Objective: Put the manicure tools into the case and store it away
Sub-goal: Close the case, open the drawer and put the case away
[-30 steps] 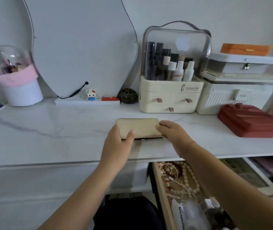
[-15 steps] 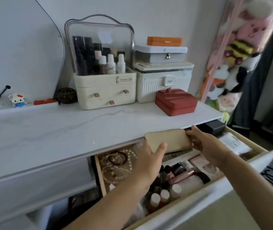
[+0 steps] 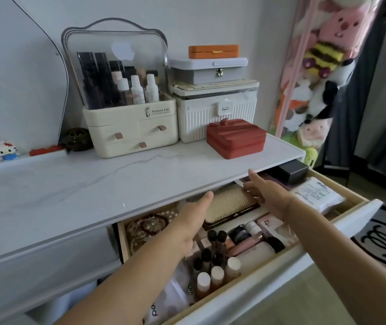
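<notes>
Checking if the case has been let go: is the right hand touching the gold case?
Touching. The head view shows the right hand's fingers resting on the gold case's far right edge, no gap visible, case lying in the drawer.

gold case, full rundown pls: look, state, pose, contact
The gold case is a flat oblong with rounded corners, a quilted, woven-looking metallic skin and a dark edge band with a small clasp. It is shut. It lies flat at the back of the open drawer, partly under the tabletop edge. The left hand covers its left end, the right hand is at its right end; both look open.
</notes>
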A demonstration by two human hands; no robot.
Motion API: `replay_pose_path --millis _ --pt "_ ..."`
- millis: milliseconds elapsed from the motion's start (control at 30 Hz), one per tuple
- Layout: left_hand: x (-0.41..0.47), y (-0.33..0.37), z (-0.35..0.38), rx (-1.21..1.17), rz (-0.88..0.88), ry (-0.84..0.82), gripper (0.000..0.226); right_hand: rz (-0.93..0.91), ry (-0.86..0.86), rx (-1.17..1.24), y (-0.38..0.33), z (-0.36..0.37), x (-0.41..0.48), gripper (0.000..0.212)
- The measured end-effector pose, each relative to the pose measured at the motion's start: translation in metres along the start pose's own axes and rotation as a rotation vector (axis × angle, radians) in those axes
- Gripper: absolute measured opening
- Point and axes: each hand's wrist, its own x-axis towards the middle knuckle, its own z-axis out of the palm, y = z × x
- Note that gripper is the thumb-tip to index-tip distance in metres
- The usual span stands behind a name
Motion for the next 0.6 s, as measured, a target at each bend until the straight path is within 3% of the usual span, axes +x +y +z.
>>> replay_pose_path --millis 100,200,267,334,434,500,601 --pt "0.004 -0.002 -0.003 0.029 -0.006 0.021 0.075 -0.037 -0.037 0.007 0.001 0.003 0.001 0.048" --pt "0.000 -0.007 -0.004 0.141 0.002 0.019 0.080 -0.095 -0.105 -0.085 0.004 0.000 -0.007 0.073" --pt "-0.006 -0.009 -0.004 0.255 0.054 -0.002 0.088 -0.208 -0.168 -0.274 0.001 -0.005 -0.022 0.079" --pt "-0.013 -0.010 -0.005 0.557 0.160 -0.042 0.102 -0.337 -0.285 -0.476 -0.004 -0.012 -0.041 0.087" --pt "-0.029 -0.013 -0.003 1.039 0.287 -0.223 0.118 -0.362 -0.514 -0.729 -0.005 -0.019 -0.071 0.108" --pt "-0.037 -0.019 0.002 1.184 0.307 -0.315 0.124 -0.352 -0.586 -0.869 0.000 -0.023 -0.086 0.115" --pt "-0.041 -0.026 0.008 1.317 0.346 -0.320 0.129 -0.377 -0.593 -0.952 0.009 -0.025 -0.097 0.115"
